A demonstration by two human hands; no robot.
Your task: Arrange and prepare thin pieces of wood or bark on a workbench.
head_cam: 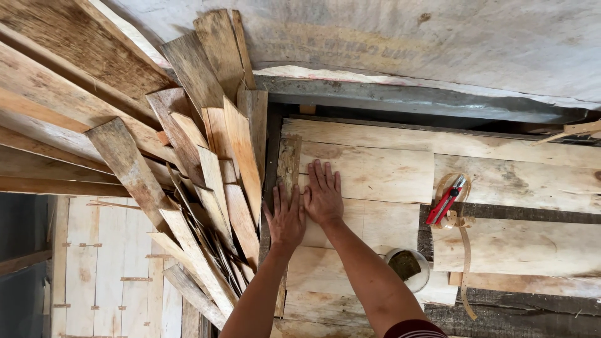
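My left hand (286, 219) lies flat with fingers spread on the left edge of a stack of pale wood veneer sheets (369, 172), over a narrow dark strip (288, 161) at the sheet edge. Beside it, touching, my right hand (323, 195) presses palm-down on the same sheets, fingers pointing away from me. Neither hand holds anything.
A heap of rough veneer offcuts (188, 163) leans to the left of the hands. A red utility knife (446, 201) rests on a coil of tape (462, 238) to the right. A small white bowl of dark paste (407, 268) sits by my right forearm. Taped veneer panels (106, 263) lie lower left.
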